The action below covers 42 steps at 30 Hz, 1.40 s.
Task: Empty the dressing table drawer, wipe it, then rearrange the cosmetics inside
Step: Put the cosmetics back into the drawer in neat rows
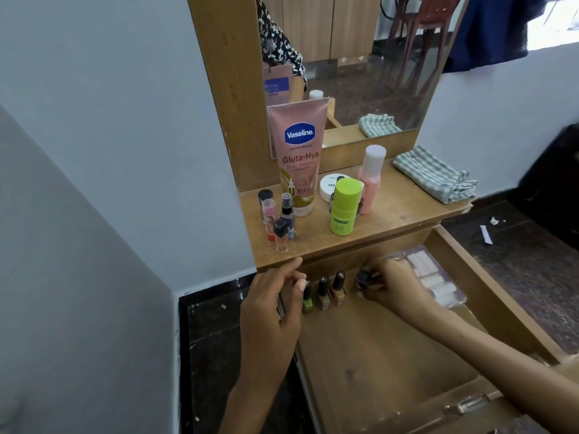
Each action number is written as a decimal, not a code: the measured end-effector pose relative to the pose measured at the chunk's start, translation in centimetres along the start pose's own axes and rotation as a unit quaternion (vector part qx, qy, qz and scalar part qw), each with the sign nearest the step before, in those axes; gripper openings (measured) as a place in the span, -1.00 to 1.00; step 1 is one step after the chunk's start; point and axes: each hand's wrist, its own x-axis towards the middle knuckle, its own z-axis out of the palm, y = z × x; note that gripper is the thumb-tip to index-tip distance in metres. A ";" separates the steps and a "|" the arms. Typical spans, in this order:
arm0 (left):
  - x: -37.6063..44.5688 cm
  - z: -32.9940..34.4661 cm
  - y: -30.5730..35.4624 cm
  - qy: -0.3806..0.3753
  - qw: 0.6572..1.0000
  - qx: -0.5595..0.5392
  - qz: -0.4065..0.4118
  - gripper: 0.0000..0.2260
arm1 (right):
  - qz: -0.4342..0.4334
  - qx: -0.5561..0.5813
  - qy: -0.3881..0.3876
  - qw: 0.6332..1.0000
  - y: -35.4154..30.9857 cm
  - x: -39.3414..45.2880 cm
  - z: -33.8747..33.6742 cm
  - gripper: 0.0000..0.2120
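Note:
The wooden drawer (388, 355) is pulled out below the dressing table top (401, 211). Three nail polish bottles (324, 292) stand in a row at its back left. My right hand (388, 286) is shut on a small dark-capped bottle (363, 277) just right of that row. My left hand (272, 311) rests on the drawer's left wall, fingers curled, touching the leftmost green bottle. A clear pack of white items (432, 280) lies at the drawer's back right. On the top stand a pink Vaseline tube (297, 151), a green bottle (343, 208) and a pink bottle (371, 180).
A striped folded cloth (435, 173) lies on the right of the table top. Small vials (279, 220) stand near its left front edge, and a white jar (329, 186) sits behind the green bottle. A mirror (360, 64) rises behind. Dark floor (517, 264) flanks the drawer.

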 end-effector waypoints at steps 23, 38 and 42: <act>0.2 1.3 0.9 -0.042 0.996 0.072 0.032 -0.79 | -0.049 -0.064 0.131 0.988 -1.6 -1.8 -4.6 -0.85; 8.6 9.2 4.8 0.021 0.979 0.200 -0.017 -0.46 | -0.106 0.051 0.313 0.943 -3.8 0.6 -6.0 -0.87; 8.6 9.4 4.3 0.041 0.978 0.200 -0.037 -0.52 | -0.111 0.042 0.308 0.944 -3.8 0.8 -6.1 -0.84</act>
